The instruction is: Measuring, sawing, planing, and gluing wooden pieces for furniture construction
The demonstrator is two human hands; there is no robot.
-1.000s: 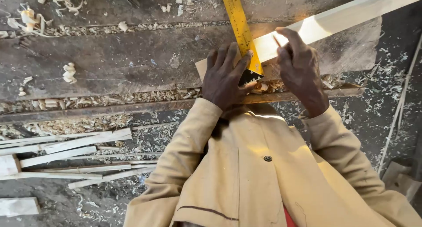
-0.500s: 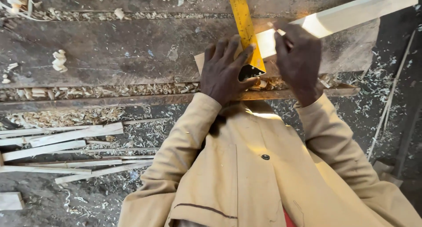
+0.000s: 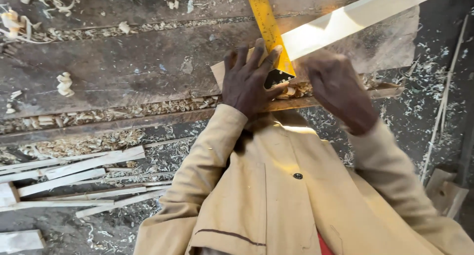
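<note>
Two hands at work on one worktop (image 3: 123, 72), listed left to right.

Offcuts (image 3: 74, 168): pale wood strips lying on the floor at far left, amid shavings.

Shavings (image 3: 64, 84): curls scattered on the worktop and packed along the groove at its near edge (image 3: 123, 112).

Worktop: dark, worn planks, carrying the board and square.

Left hand (image 3: 249, 82): fingers (image 3: 256, 55) spread wide and pressed flat, pinning the square against the board; palm over the board's near end.

Square (image 3: 269, 28): yellow ruled blade running away from the person, dark stock (image 3: 276, 77) at its near end, just beside the left thumb.

Board (image 3: 355, 15): pale planed strip lying slantwise across the worktop, passing under the square, its far end running off to the upper right; sunlit where the blade crosses.

Right hand (image 3: 338, 89): blurred, close to the right of the square, over the board's near edge. Whether its fingers pinch a pencil or anything else cannot be told.

Step in hand, as judged: squaring a line across the board. A next move would call for the square held dead still and the stock tight to the board's edge.

Coat (image 3: 276, 196): tan, buttoned, filling the lower frame.

Containers: none in view.
</note>
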